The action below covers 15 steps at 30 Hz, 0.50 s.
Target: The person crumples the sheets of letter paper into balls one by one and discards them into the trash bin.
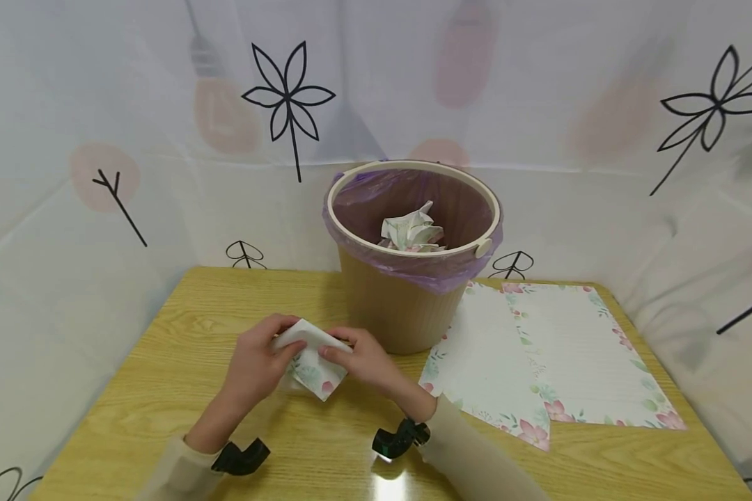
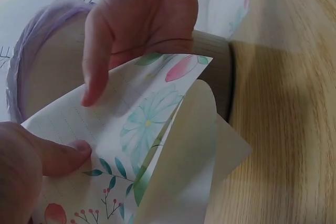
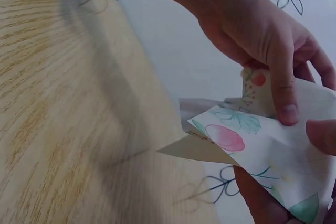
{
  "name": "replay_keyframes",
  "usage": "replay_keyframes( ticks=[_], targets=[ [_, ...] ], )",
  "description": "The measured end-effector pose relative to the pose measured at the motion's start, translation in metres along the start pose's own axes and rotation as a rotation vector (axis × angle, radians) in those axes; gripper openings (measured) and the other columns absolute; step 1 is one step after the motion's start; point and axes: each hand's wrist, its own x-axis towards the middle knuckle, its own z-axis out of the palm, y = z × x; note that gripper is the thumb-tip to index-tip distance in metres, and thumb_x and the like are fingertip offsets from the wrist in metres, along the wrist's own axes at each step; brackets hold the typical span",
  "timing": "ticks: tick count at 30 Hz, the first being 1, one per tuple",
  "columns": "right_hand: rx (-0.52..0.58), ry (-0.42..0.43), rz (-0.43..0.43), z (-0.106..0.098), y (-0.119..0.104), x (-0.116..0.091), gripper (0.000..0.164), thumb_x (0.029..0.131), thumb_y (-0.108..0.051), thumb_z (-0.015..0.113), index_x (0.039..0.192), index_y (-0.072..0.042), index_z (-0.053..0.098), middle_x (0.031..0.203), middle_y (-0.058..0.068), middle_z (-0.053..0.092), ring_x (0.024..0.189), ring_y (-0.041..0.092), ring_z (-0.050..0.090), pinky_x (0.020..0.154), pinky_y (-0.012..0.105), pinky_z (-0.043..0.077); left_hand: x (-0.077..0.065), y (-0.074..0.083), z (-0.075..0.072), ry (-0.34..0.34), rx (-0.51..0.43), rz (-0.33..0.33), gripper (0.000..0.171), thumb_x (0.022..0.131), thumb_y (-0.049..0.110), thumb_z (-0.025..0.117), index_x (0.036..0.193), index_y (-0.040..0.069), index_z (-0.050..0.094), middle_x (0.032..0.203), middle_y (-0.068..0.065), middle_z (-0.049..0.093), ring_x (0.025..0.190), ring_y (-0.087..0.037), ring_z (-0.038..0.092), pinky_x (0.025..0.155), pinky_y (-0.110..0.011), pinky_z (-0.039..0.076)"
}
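Note:
A sheet of floral paper (image 1: 316, 355), folded over into layers, is held between both hands above the table. My left hand (image 1: 257, 358) pinches its left side, thumb on top and fingers behind. From the other side my right hand (image 1: 366, 362) grips it, thumb laid on the upper face. In the left wrist view the folded paper (image 2: 142, 124) shows a turquoise flower and a loose curved layer. The right wrist view shows its pointed corners and a pink bud on the paper (image 3: 226, 137). Fingers beneath the paper are partly hidden.
A beige trash bin (image 1: 407, 306) with a purple liner (image 1: 441, 271) stands behind the hands. Crumpled floral paper (image 1: 413, 229) lies inside it. Two flat floral sheets (image 1: 489, 369) rest at the right of the wooden table (image 1: 194, 327). A patterned cloth (image 1: 163, 90) hangs behind.

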Motion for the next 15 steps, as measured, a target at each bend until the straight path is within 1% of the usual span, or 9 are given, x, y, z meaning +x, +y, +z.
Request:
replay_keyframes(
  ticks=[5, 8, 12, 15],
  targets=[
    [-0.002, -0.012, -0.024, 0.0007, 0.0005, 0.0002, 0.024, 0.098, -0.016, 0.065, 0.118, -0.004, 0.069, 0.100, 0.009, 0.068, 0.075, 0.013, 0.061, 0.060, 0.026, 0.051, 0.0007, 0.0008, 0.0019, 0.017, 0.056, 0.069, 0.036, 0.071, -0.007, 0.086, 0.096, 0.009, 0.066, 0.093, -0.002, 0.070, 0.080, -0.016, 0.067, 0.065, -0.037, 0.056],
    [0.031, 0.008, -0.021, 0.0015, 0.0022, 0.0018, 0.024, 0.097, -0.011, 0.065, 0.119, -0.003, 0.069, 0.105, 0.009, 0.070, 0.082, 0.013, 0.061, 0.066, 0.025, 0.051, 0.0024, 0.0012, 0.0034, 0.028, 0.083, 0.131, 0.035, 0.071, -0.009, 0.085, 0.090, 0.010, 0.064, 0.091, -0.001, 0.068, 0.081, -0.017, 0.067, 0.065, -0.037, 0.056],
    [0.096, 0.054, 0.008, 0.0028, 0.0063, 0.0042, 0.025, 0.096, -0.004, 0.062, 0.120, -0.002, 0.070, 0.114, 0.010, 0.070, 0.093, 0.014, 0.063, 0.076, 0.026, 0.052, 0.0052, 0.0019, 0.0045, 0.022, 0.084, 0.225, 0.030, 0.073, -0.011, 0.081, 0.086, 0.010, 0.064, 0.092, -0.001, 0.066, 0.084, -0.019, 0.067, 0.066, -0.036, 0.056],
    [0.156, 0.095, 0.035, 0.0026, 0.0083, 0.0048, 0.027, 0.096, -0.002, 0.061, 0.121, -0.002, 0.070, 0.117, 0.010, 0.070, 0.096, 0.016, 0.064, 0.077, 0.027, 0.052, 0.0062, 0.0015, 0.0045, 0.001, 0.057, 0.265, 0.028, 0.074, -0.013, 0.078, 0.086, 0.010, 0.066, 0.097, -0.002, 0.066, 0.088, -0.021, 0.065, 0.069, -0.034, 0.056]
  ],
)
